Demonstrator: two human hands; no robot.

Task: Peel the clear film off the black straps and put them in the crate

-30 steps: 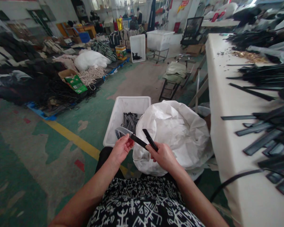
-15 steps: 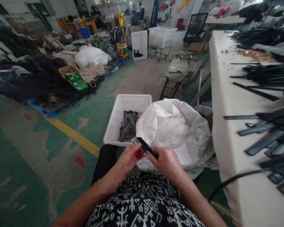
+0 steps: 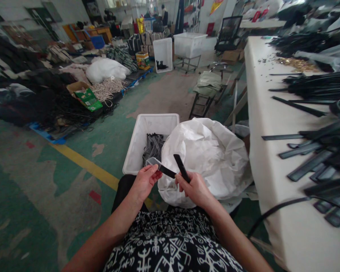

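My left hand [image 3: 144,182] pinches a translucent plastic piece [image 3: 152,161] at the near end of a black strip [image 3: 167,172]. That strip runs across to the fingertips of my right hand [image 3: 195,187]. Out of my right fist a flat black strap end [image 3: 180,166] sticks up, tilted to the left. Whether the two black lengths are one folded piece is hidden by the fingers. Just below both hands is my lap, and behind them a large white plastic bag [image 3: 206,151] stands with its mouth spread wide. Grey and black straps [image 3: 153,147] lie inside the white bin [image 3: 130,151].
To the right a cream-covered table [image 3: 262,170] carries black strips [image 3: 314,162] and small gold pieces [image 3: 297,64]. A stool [image 3: 206,85] with folded cloth stands ahead. Pallets [image 3: 47,133] with piled goods are on the left; a person [image 3: 164,17] is far back.
My hands have moved apart, the left one leftward, and a black strip now shows stretched between them. The strap end in my right hand has turned more upright. The view has shifted slightly.
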